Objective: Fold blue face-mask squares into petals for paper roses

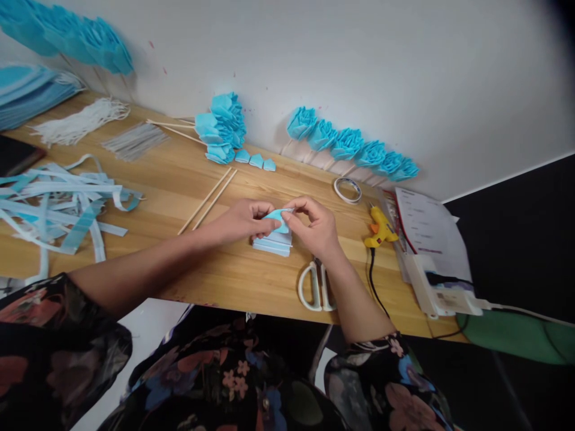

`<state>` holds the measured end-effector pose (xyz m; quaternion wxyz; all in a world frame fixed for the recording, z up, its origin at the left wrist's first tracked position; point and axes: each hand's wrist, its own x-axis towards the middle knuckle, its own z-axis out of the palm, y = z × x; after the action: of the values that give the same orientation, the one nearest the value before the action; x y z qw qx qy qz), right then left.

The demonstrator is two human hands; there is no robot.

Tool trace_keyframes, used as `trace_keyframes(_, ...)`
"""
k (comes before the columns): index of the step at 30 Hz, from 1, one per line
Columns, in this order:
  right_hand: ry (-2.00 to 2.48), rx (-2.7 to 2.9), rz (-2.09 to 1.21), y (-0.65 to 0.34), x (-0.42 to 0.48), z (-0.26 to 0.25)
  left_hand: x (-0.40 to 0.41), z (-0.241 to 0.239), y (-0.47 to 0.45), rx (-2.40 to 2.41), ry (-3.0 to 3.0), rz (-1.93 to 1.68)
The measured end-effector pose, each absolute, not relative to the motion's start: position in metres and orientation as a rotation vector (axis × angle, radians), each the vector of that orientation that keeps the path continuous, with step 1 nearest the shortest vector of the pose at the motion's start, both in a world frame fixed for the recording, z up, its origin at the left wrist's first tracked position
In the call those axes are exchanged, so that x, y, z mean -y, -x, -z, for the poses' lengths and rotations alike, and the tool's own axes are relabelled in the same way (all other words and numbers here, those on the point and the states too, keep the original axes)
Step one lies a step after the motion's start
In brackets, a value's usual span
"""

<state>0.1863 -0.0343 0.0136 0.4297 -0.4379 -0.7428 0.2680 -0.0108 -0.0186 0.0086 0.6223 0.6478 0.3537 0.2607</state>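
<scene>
A small light-blue piece of folded fabric (284, 224) is pinched between my two hands. My left hand (245, 220) grips its left side with thumb and fingers, and my right hand (314, 224) holds the upper right corner. Just below, a stack of pale blue and white fabric pieces (272, 245) lies on the table. White-handled scissors (309, 290) rest by my right wrist, their blades mostly hidden under it. Beyond my hands, a few small folded blue pieces (256, 160) sit in a row near a bunch of blue fabric flowers (222, 129).
Two wooden sticks (211, 200) lie left of my hands. Cut strips (63, 203), white cords (83, 120) and thin wires (135, 140) are farther left. A tape roll (347, 190), yellow glue gun (380, 227) and power strip (444, 293) are right. Flowers on sticks (348, 143) lean on the wall.
</scene>
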Motion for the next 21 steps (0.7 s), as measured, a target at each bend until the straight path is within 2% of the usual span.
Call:
trace_keyframes(6,0.996,2.064,-0.417,-0.1927,0.0317,-0.0145,0.0192,-0.0114,0.0103,-0.761,-1.294,-0.650)
trace_keyframes(21,0.874,2.131,-0.292,-0.1957,0.0276,-0.0100,0.0209,-0.0096,0.0066,-0.761,-1.128,-0.750)
